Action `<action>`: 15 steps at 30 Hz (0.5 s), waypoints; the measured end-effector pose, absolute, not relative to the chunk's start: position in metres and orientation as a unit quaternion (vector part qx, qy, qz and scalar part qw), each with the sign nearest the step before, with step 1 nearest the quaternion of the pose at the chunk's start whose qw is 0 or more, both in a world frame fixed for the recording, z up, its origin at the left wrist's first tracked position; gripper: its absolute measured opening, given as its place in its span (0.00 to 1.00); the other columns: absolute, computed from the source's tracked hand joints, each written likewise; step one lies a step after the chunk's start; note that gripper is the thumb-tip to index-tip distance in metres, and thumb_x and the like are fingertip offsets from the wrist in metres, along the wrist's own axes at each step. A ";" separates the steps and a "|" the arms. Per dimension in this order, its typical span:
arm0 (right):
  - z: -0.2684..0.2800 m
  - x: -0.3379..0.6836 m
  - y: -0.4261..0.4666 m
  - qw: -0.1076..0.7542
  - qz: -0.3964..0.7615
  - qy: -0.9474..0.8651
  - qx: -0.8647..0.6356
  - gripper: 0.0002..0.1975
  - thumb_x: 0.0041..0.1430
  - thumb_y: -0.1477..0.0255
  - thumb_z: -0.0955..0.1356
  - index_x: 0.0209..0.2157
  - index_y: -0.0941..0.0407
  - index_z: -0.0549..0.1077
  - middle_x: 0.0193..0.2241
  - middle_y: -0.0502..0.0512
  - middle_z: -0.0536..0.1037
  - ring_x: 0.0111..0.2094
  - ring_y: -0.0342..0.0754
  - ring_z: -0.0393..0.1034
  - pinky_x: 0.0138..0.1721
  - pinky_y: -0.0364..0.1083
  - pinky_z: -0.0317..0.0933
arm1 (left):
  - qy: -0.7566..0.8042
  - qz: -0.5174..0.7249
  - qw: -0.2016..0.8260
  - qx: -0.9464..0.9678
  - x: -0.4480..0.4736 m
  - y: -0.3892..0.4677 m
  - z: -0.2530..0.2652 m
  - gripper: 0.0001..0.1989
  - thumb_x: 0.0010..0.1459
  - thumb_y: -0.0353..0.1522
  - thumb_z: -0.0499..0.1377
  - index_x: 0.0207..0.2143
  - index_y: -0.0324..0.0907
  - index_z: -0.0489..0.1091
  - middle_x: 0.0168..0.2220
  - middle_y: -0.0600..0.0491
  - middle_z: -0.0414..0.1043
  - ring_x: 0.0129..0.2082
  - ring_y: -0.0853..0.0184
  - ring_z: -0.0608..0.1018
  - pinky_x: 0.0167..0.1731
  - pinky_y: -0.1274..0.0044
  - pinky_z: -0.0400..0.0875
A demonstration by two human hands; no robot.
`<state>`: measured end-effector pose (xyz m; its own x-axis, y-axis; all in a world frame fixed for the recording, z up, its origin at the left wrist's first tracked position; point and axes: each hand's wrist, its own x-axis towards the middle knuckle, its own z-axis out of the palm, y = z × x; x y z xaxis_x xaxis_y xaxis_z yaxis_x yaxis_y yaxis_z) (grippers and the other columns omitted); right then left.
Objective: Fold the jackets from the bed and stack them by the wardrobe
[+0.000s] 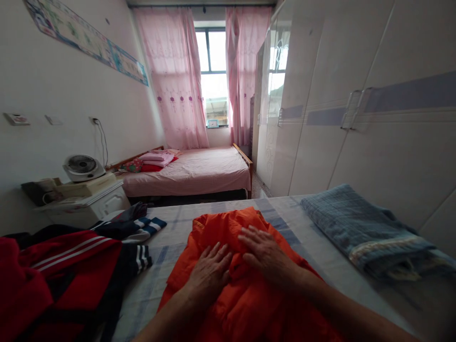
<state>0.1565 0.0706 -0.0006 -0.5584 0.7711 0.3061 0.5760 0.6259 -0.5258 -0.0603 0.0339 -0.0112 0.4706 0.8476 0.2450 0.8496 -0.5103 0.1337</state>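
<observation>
An orange padded garment [228,228] lies bunched on the bed [167,237] in front of me. My left hand [208,270] rests flat on its middle, fingers spread and pointing away. My right hand [265,251] lies flat on the garment just to the right, its fingers angled left towards the left hand. Neither hand grips the cloth; both press on top of it.
A red and navy striped jacket pile [74,266] lies at the left. A folded blue blanket [359,228] sits at the right, by the white wardrobe [356,118]. Beyond are a pink bed [199,171], a nightstand with a small fan [82,167], and pink curtains.
</observation>
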 end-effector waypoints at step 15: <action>-0.009 0.173 0.207 0.276 0.342 -0.662 -0.608 0.25 0.44 0.66 0.71 0.43 0.65 0.71 0.41 0.66 0.76 0.43 0.57 0.71 0.42 0.50 0.65 | -0.700 -0.264 -0.214 -0.628 -0.128 0.161 -0.001 0.33 0.41 0.39 0.66 0.48 0.32 0.66 0.45 0.40 0.72 0.46 0.55 0.74 0.41 0.75 0.67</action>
<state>0.1730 0.2068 -0.0092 -0.1097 0.9927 -0.0509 0.6157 0.0277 -0.7875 -0.1283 0.1612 -0.0014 -0.1195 0.9923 0.0322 0.7672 0.0717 0.6374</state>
